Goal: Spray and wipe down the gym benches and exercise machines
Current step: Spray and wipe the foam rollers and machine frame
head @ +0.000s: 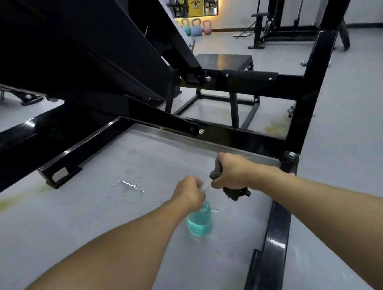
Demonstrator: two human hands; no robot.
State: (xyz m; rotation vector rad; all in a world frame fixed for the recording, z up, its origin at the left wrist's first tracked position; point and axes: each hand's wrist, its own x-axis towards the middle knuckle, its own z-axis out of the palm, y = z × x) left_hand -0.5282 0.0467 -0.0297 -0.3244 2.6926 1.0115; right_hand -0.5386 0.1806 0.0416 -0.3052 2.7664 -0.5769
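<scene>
My left hand [188, 192] grips the white spray head of a clear bottle of teal liquid [200, 222], which hangs just over the grey floor. Right beside it, my right hand [231, 172] holds a dark grey cloth [235, 193], bunched in the fist with a tail hanging below. Both hands are low, just in front of the black base bar [221, 139] of a large exercise machine. Its sloped black frame [75, 53] fills the upper left.
Wet droplets [128, 186] glisten on the floor left of my hands. A black floor rail [270, 255] runs along the right. A black step box [224, 62] stands behind the frame. Coloured kettlebells [196, 27] and another machine [277, 25] sit by the far wall.
</scene>
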